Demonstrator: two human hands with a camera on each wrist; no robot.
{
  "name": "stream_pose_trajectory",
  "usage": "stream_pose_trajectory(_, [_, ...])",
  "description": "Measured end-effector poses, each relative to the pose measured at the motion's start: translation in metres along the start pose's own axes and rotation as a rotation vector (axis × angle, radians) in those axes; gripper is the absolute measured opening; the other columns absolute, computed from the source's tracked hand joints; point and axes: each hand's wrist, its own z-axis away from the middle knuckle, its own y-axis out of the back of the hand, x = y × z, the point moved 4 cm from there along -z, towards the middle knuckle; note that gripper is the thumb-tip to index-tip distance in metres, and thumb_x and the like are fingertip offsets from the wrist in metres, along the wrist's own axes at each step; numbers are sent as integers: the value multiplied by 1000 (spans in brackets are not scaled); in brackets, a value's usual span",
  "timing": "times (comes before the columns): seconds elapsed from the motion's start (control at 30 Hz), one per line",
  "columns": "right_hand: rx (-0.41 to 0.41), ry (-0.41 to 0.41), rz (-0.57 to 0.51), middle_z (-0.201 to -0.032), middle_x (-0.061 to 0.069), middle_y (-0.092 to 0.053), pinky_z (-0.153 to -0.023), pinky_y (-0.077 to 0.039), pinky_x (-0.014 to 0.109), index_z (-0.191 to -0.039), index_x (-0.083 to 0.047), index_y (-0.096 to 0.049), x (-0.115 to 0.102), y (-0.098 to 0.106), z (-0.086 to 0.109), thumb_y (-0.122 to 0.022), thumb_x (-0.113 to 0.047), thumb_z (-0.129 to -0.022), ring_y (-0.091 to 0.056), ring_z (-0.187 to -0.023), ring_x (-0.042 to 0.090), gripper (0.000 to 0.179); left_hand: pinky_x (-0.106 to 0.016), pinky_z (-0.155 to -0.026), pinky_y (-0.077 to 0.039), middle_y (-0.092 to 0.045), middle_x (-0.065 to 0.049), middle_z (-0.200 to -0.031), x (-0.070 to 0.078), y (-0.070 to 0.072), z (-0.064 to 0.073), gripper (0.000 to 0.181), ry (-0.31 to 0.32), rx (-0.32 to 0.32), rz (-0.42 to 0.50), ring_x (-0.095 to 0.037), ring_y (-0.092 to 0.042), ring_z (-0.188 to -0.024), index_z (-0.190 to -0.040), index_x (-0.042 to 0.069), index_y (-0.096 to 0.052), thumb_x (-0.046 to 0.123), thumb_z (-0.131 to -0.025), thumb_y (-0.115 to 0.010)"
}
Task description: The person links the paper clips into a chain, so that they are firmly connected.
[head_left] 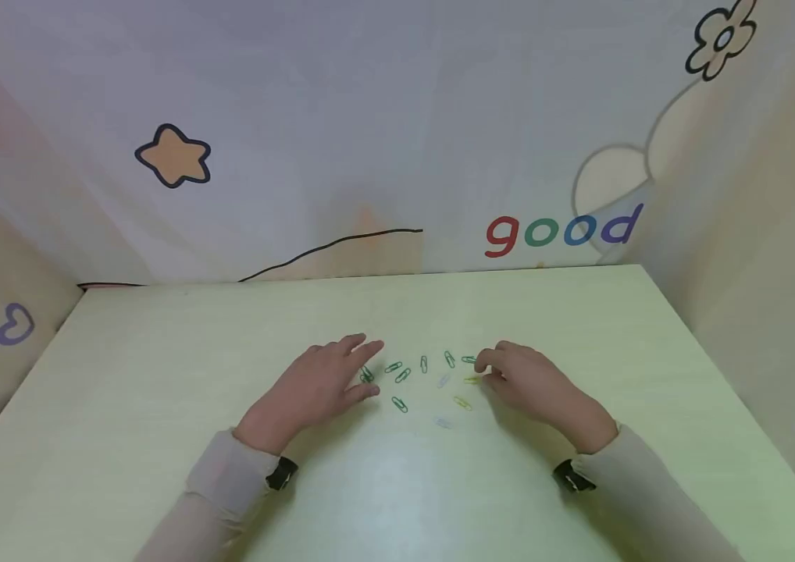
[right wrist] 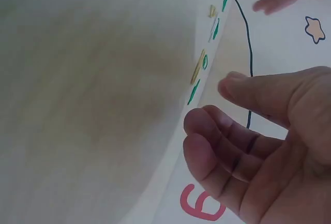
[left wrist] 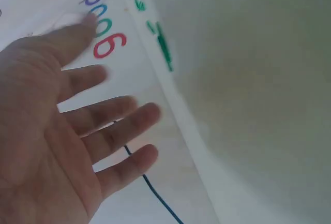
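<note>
Several green paper clips lie scattered on the table between my two hands. Two yellow paper clips and two pale bluish paper clips lie among them toward the right. My left hand hovers at the left end of the group, fingers spread, beside green clips partly behind it. In the left wrist view its palm holds nothing. Over the right end is my right hand, its fingers loosely bent near a green clip and a yellow clip. The right wrist view shows nothing between its thumb and fingers.
The pale table meets a printed backdrop along its far edge. Side panels stand to the left and right. A dark strap device sits on the left wrist, and another on the right.
</note>
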Motion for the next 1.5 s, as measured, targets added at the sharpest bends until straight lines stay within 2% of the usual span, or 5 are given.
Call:
stream_pose_trajectory(0.43, [-123, -75, 5, -87, 1, -64, -72, -50, 35, -94, -8, -67, -7, -13, -23, -66, -1, -92, -53, -77, 19, 8, -39, -90, -50, -68, -6, -109, -14, -2, -33, 21, 222, -155, 251, -23, -62, -101, -115, 7, -71, 4, -96, -62])
stream_pose_trajectory(0.87, [-152, -94, -106, -71, -1, -51, -59, -38, 28, -80, -12, -55, 2, -16, -24, -60, 0, -89, -47, -65, 15, 16, -33, -70, -49, -54, -2, -86, -10, -13, -38, 10, 204, -150, 106, -18, -50, -73, -91, 9, -65, 1, -95, -60])
stream_pose_trajectory(1.03, [-102, -39, -293, -72, -1, -53, -59, -41, 30, -81, -14, -58, -1, -13, -27, -64, -3, -89, -50, -68, 17, 14, -32, -67, -47, -54, -1, -83, -14, -13, -38, 11, 199, -156, 141, -17, -50, -71, -87, 9, -63, 2, -94, -58])
stream_pose_trajectory(1.3, [-75, -22, -834, -87, 22, -62, -67, -57, 34, -107, 0, -62, -17, 5, -24, -64, -2, -95, -62, -69, 28, 12, -30, -61, -43, -57, 4, -76, -8, 9, -32, 14, 192, -92, 266, -14, -50, -66, -84, 14, -59, 3, -92, -56])
stream_pose_trajectory(1.5, [-44, -26, -973, -93, 24, -67, -76, -60, 39, -121, 2, -65, -27, 15, -20, -64, -3, -98, -67, -77, 34, 24, -29, -62, -44, -56, 5, -76, 11, 31, -27, 18, 108, 11, 392, -12, -51, -68, -84, 18, -58, 2, -92, -57])
